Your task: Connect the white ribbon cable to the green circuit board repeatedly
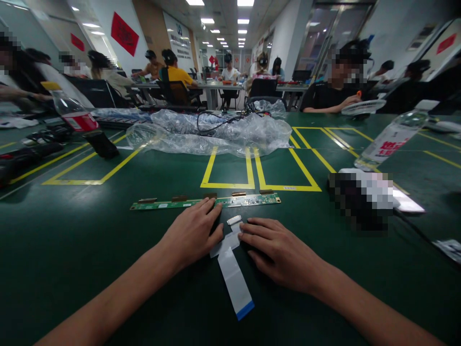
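Note:
A white flat ribbon cable (235,281) lies folded on the green table, its blue-edged end toward me and a metal connector (234,220) at its far end. Beyond it stretches a long, narrow green circuit board (248,200) with several brown tabs along its far edge. My left hand (196,230) rests with its fingers stretched out, the fingertips at the board's near edge and the thumb beside the cable's fold. To the right of the cable, my right hand (281,247) lies with its fingers extended, the fingertips touching or just beside the cable near the connector.
Crumpled clear plastic wrap (216,129) with black cables lies across the back. A cola bottle (74,113) stands at left, a clear bottle (396,137) at right. Near the latter is a blurred dark object (356,202). Yellow tape (226,185) marks the table (144,269). People sit beyond.

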A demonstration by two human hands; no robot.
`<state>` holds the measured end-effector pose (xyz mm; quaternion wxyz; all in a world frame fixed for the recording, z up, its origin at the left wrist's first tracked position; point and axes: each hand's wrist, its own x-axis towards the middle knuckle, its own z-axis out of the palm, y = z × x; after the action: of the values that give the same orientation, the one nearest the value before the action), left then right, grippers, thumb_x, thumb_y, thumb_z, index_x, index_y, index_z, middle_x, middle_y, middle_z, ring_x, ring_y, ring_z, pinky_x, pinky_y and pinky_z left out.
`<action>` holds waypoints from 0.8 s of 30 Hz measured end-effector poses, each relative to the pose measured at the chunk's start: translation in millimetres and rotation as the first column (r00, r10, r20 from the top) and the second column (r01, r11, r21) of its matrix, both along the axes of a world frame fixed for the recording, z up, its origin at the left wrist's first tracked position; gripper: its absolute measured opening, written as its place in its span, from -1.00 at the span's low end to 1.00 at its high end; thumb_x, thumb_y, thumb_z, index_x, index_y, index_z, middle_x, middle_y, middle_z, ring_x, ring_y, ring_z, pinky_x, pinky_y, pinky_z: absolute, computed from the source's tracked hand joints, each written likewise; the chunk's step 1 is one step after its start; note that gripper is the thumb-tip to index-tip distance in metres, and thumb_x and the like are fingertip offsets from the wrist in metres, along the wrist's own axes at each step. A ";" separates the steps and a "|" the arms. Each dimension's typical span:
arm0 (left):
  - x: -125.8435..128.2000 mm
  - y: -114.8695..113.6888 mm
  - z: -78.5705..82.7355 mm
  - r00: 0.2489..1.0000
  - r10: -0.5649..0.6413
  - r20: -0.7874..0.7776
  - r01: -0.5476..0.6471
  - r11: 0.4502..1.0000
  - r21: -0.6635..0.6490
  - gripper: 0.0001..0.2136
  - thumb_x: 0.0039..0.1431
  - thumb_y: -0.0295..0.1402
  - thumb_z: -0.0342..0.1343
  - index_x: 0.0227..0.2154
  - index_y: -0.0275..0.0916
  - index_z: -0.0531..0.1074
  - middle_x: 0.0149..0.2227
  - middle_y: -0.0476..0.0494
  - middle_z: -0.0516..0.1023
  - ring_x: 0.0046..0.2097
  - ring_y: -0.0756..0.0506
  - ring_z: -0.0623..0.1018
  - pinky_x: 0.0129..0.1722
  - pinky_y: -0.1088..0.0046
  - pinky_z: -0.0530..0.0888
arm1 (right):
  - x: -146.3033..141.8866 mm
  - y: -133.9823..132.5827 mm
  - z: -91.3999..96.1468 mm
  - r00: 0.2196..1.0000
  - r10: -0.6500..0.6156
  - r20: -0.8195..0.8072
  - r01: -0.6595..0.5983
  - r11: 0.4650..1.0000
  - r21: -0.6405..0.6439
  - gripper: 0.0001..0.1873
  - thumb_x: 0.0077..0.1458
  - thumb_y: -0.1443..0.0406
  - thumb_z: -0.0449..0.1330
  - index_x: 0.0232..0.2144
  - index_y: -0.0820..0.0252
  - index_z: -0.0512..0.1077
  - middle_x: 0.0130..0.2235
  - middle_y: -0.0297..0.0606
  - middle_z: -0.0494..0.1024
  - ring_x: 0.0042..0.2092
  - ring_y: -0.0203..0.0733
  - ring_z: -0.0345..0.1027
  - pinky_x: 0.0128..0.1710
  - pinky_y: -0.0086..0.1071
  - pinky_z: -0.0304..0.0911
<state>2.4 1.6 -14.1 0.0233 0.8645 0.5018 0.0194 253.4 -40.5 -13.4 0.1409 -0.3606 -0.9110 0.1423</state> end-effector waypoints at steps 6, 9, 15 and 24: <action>-4.0 -11.9 1.8 0.996 -0.081 0.029 0.081 0.997 0.002 -0.48 0.37 -0.15 -0.10 0.27 -0.35 0.29 0.32 -0.39 0.27 0.34 -0.36 0.29 0.26 -0.07 0.38 | -0.8 -0.1 0.5 1.000 0.007 -0.030 -0.007 1.000 -0.004 -0.54 0.27 0.35 0.12 0.20 0.09 0.38 0.25 -0.23 0.43 0.30 0.00 0.20 0.27 0.00 0.17; -10.1 -13.3 -2.3 0.995 -0.099 0.027 0.099 0.995 0.019 -0.47 0.36 -0.13 -0.08 0.28 -0.30 0.27 0.33 -0.31 0.27 0.35 -0.34 0.28 0.27 -0.07 0.37 | -1.0 -0.3 0.0 1.000 0.010 -0.016 -0.010 1.000 0.000 -0.56 0.29 0.34 0.11 0.19 0.10 0.39 0.25 -0.25 0.43 0.30 -0.01 0.20 0.28 -0.02 0.16; -13.5 -7.7 -4.9 0.993 -0.111 0.038 0.111 0.994 0.024 -0.50 0.38 -0.16 -0.09 0.29 -0.23 0.27 0.34 -0.21 0.28 0.36 -0.29 0.26 0.30 -0.05 0.34 | -0.8 -1.2 -0.5 1.000 0.005 0.004 -0.005 1.000 0.004 -0.55 0.28 0.34 0.12 0.20 0.10 0.38 0.27 -0.28 0.42 0.30 -0.02 0.18 0.28 -0.02 0.15; -13.9 -10.5 -5.4 0.993 -0.102 0.051 0.101 0.994 0.030 -0.51 0.37 -0.16 -0.06 0.28 -0.19 0.27 0.34 -0.25 0.28 0.31 -0.31 0.31 0.25 -0.08 0.37 | -3.3 -4.3 0.0 0.999 -0.032 0.009 0.032 0.999 0.028 -0.57 0.27 0.34 0.13 0.17 0.10 0.41 0.23 -0.22 0.46 0.27 0.02 0.23 0.23 0.04 0.20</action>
<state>-11.5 -8.9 -19.5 0.0255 0.8883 0.4561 0.0478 250.0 -44.8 -13.4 0.1438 -0.3739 -0.9076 0.1254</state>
